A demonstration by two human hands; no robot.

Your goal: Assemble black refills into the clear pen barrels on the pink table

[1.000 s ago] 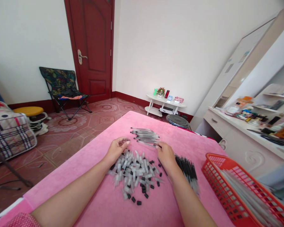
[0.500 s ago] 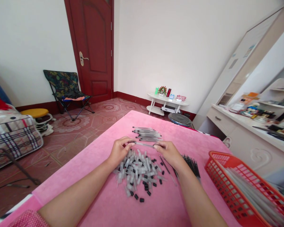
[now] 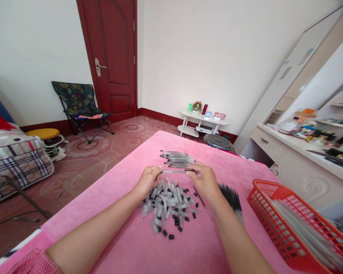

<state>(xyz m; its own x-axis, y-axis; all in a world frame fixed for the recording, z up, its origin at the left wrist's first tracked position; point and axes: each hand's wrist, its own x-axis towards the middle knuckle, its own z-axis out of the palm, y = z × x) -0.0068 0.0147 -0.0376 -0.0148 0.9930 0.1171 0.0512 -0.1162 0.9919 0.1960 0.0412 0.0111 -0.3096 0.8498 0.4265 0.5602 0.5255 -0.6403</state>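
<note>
Both hands pinch one slim pen (image 3: 173, 172), held level above the pink cloth. My left hand (image 3: 151, 178) is closed on its left end, and my right hand (image 3: 201, 177) is closed on its dark right end. Just beyond lies a row of pens (image 3: 177, 159) with dark ends. On the near side spreads a heap of clear pen caps (image 3: 167, 199), mixed with small black plugs (image 3: 171, 236). A single thin dark pen part (image 3: 201, 199) rests by my right wrist. Black-tipped pen refills (image 3: 231, 198) lie bunched beyond my right forearm, partly hidden.
A red plastic basket (image 3: 270, 213) holding long translucent tubes (image 3: 305, 228) stands at the right on the pink-covered table (image 3: 125, 247). Farther right is a white dresser (image 3: 297, 152) with small items. A folding chair (image 3: 77, 102) and yellow stool (image 3: 42, 134) are on the left.
My right fingers have shifted slightly along the pen's right end, and the left fingertips are raised a little. The view has tilted slightly; the piles look the same.
</note>
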